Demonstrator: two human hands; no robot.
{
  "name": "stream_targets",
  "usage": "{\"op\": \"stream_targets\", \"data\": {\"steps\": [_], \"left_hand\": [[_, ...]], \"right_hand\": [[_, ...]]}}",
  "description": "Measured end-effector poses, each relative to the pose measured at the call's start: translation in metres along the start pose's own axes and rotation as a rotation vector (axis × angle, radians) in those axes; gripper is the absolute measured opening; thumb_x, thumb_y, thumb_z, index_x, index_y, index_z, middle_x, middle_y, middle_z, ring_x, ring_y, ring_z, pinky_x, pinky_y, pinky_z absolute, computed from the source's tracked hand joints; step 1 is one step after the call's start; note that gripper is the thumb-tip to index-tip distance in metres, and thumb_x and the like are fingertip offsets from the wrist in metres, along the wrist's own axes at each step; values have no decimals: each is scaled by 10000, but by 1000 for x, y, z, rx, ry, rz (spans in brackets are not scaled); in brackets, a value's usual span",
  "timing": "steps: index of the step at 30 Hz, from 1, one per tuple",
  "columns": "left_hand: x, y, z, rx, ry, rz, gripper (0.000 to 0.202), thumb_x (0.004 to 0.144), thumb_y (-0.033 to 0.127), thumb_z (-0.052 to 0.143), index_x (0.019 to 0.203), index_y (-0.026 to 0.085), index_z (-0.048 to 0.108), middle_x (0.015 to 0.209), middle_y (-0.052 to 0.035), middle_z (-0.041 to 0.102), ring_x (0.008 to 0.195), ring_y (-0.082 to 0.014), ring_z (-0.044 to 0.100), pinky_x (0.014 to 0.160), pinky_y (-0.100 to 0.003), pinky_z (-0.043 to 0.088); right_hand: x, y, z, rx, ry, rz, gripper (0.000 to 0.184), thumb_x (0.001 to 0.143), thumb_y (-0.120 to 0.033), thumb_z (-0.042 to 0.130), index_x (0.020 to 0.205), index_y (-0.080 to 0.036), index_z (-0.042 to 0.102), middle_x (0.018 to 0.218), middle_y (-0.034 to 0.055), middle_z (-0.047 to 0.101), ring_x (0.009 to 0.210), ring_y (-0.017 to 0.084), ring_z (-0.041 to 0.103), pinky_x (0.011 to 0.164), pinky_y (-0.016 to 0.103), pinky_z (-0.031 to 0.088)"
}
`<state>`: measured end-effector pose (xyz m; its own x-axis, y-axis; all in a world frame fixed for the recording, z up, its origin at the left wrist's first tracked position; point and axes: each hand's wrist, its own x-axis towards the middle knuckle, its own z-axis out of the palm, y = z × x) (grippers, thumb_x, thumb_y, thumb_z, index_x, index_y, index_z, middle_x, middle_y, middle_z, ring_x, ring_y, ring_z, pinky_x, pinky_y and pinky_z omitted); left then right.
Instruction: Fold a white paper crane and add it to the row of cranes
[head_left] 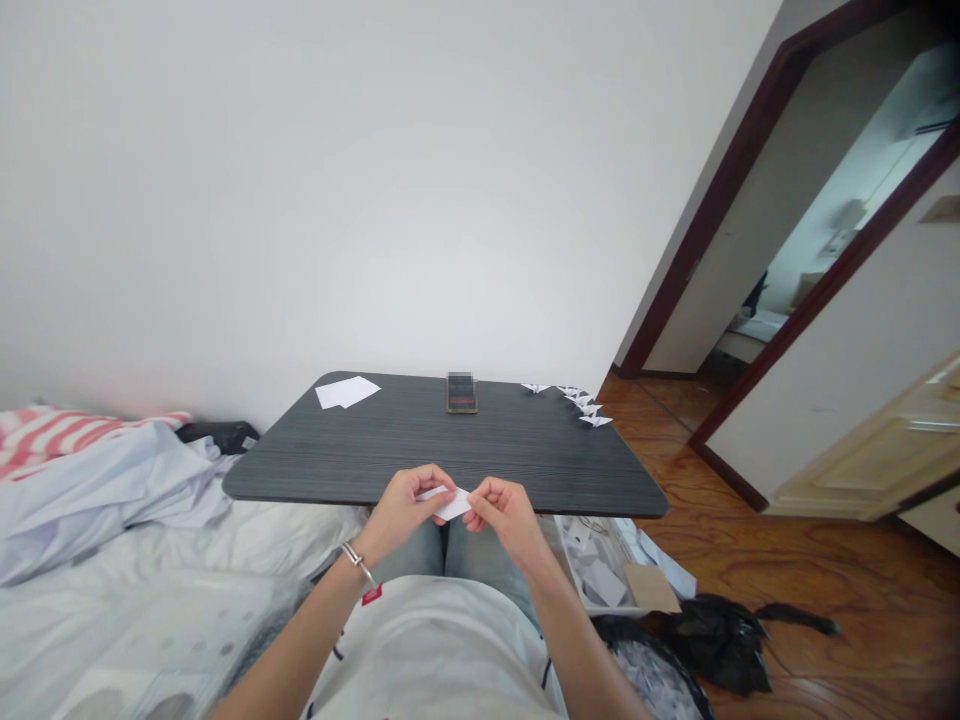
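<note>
Paper (453,504), white and folded small, is held between both hands at the middle of the near edge of the dark table (405,445); how high it sits above the tabletop I cannot tell. The left hand (417,497) pinches its left end between thumb and fingers, and the right hand (498,506) pinches its right end the same way, so both grips are narrow and the fingertips come near each other. A metal bracelet (358,563) with a red tag (372,595) circles the left wrist. Flat white sheets (345,391) lie overlapping at the far left corner of the table. A phone (462,394) is by the middle of the far edge, though whether it leans or lies flat is hard to tell. White paper birds (595,421) sit close together in a slanting row at the far right corner, with a single bird (535,387) a little apart to their left, by the far edge. Past the near edge, toward the near right corner, a white box (568,568) of loose papers shows lower down. Nearer the person is a black bag (701,697) filled with pale scraps, and a crumpled black bag (724,640) lies just beside it on the wooden floor (817,580). To the left, a striped cloth (82,438) lies with rumpled white cloth (142,490).
</note>
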<state>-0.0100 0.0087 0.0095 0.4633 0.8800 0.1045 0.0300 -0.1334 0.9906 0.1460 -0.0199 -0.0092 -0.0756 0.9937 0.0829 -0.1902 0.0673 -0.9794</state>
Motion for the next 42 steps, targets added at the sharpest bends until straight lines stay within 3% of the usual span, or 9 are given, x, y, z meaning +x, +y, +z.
{"op": "stream_targets", "data": {"steps": [7,17,27,37,42], "left_hand": [[0,0,-6,-77,26,7,230,733,294,566,879,119,536,677,-14,600,609,-119,571,504,-218,484],[-2,4,-6,-34,52,27,219,704,266,602,859,120,551,638,3,587,578,-110,555,507,-209,470],[-2,4,0,22,-5,48,235,731,258,564,912,110,586,629,-10,607,570,-105,536,568,-209,412],[-4,4,1,80,-15,79,271,774,302,498,964,126,578,622,6,549,573,-104,508,553,-205,406],[-2,-2,3,129,12,94,280,729,299,570,950,127,559,630,13,538,568,-101,506,539,-197,391]], "right_hand": [[0,0,-5,-26,16,-53,195,676,-302,637,600,-139,562,492,-2,625,405,86,547,429,185,442],[0,0,-2,-13,-4,-46,215,677,-337,626,613,-149,543,490,-18,596,407,81,526,428,181,423],[2,8,1,-73,-65,-94,192,714,-304,585,624,-157,502,464,-71,439,371,45,380,378,160,291],[3,11,2,-96,-29,-85,181,702,-297,574,624,-159,486,487,-61,450,385,51,374,386,169,294],[3,14,3,-150,-8,-93,186,709,-310,562,622,-161,492,476,-59,450,391,59,376,392,176,291]]}}
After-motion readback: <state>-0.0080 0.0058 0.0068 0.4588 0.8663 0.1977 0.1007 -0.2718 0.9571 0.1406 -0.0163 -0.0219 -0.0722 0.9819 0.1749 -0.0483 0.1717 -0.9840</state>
